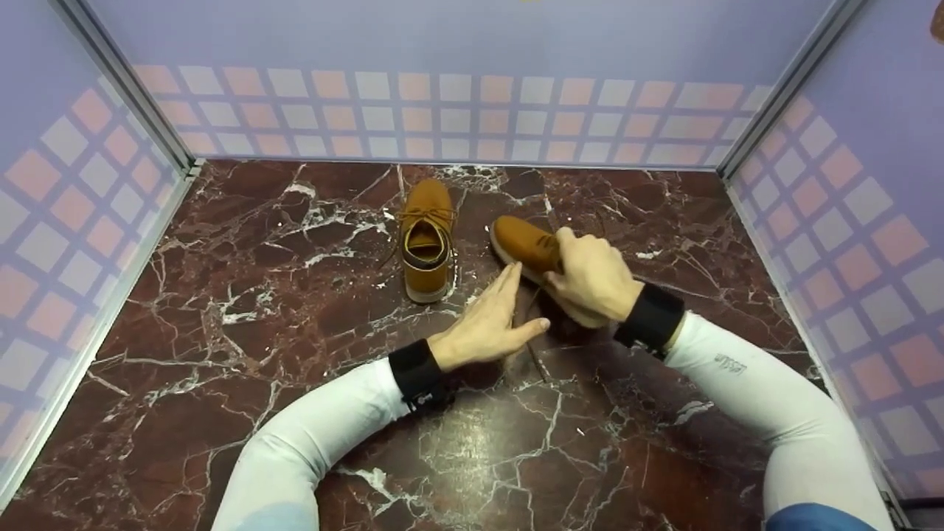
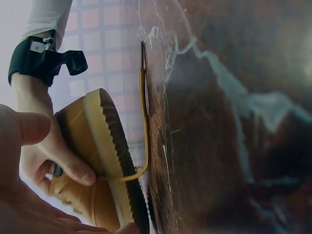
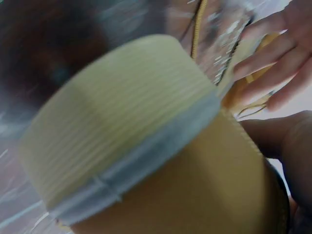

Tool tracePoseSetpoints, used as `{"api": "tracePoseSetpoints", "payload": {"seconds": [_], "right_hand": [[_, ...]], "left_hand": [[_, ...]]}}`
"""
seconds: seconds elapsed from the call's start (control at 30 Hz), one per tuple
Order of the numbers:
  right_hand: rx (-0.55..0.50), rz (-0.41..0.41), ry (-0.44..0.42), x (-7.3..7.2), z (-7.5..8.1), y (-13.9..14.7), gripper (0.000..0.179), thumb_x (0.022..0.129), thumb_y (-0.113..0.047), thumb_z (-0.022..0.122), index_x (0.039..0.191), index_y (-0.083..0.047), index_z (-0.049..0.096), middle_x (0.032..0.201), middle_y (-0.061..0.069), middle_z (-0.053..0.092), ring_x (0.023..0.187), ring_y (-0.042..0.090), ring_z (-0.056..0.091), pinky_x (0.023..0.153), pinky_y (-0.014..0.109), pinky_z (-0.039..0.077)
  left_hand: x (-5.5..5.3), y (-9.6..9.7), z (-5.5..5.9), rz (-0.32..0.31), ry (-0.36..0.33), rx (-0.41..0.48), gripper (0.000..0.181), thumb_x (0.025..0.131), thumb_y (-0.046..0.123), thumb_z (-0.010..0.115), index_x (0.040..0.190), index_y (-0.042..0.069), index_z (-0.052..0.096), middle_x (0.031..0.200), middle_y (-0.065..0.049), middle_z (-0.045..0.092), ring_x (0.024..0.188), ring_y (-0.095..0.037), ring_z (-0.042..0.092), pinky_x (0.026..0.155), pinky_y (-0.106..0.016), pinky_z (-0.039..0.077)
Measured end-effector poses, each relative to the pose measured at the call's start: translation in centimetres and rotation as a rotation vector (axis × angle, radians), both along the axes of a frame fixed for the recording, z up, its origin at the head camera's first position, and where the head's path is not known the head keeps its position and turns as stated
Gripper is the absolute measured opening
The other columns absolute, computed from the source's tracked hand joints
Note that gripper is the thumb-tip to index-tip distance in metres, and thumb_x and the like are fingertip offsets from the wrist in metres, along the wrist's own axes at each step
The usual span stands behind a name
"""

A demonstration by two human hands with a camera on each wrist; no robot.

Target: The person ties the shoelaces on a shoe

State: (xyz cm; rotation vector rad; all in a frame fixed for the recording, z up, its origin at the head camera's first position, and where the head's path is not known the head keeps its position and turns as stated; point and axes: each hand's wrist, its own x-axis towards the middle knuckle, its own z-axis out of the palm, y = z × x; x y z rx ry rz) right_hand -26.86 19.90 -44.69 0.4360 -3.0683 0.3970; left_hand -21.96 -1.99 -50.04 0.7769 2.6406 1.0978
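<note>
Tan leather shoe [image 1: 525, 242] is gripped by right hand [image 1: 596, 276]; trailing yellow lace [image 2: 144, 112] could be snagged by straight-fingered left hand [image 1: 484, 326] beside the shoe.

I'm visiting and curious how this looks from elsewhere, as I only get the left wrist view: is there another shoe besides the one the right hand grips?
Observer: Yes, the head view shows a second shoe standing on the floor, to the left of the gripped shoe.
Visitor: Which way does that other one point?
Observer: Its toe points toward the far wall.
Visitor: I see a band on the right wrist; does the left have one?
Observer: Yes, a black band sits there too, at the end of the white sleeve.
</note>
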Motion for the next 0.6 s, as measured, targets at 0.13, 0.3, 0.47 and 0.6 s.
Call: {"api": "tracePoseSetpoints", "payload": {"seconds": [0.13,0.3,0.47,0.6], "right_hand": [[-0.059,0.089,0.022,0.4,0.2,-1.6,0.046,0.099,-0.027,0.082,0.125,0.002,0.057,0.099,0.028,0.077,0.081,0.047,0.079,0.066,0.057,0.068],[-0.166,0.198,-0.03,0.5,0.2,-2.5,0.039,0.098,-0.019,0.081,0.121,0.004,0.059,0.095,0.024,0.076,0.077,0.038,0.076,0.065,0.049,0.064],[-0.283,0.273,-0.173,0.8,-0.1,-2.9,0.032,0.101,-0.015,0.078,0.12,0.003,0.061,0.095,0.02,0.078,0.075,0.028,0.073,0.066,0.033,0.058],[-0.323,0.277,-0.268,1.0,-0.3,-3.2,0.03,0.103,-0.016,0.076,0.119,0.001,0.058,0.093,0.019,0.079,0.07,0.02,0.071,0.06,0.025,0.053]], "left_hand": [[-0.1,0.0,0.1,0.005,-0.01,0.0,0.108,0.107,0.056,0.063,0.177,-0.005,0.009,0.187,-0.028,0.008,0.177,-0.042,0.014,0.144,-0.06,0.017],[-0.2,-0.3,-0.2,0.025,-0.031,0.009,0.114,0.105,0.062,0.063,0.177,-0.007,0.008,0.187,-0.03,0.007,0.176,-0.044,0.016,0.144,-0.058,0.019],[-0.4,-0.7,-0.5,0.047,-0.034,0.066,0.113,0.101,0.059,0.07,0.179,0.002,0.012,0.187,-0.021,0.026,0.17,-0.037,0.038,0.141,-0.049,0.032],[-0.5,-0.9,-0.7,0.044,-0.048,0.102,0.108,0.098,0.054,0.073,0.179,0.008,0.019,0.178,-0.017,0.046,0.157,-0.033,0.056,0.134,-0.045,0.045]]}}
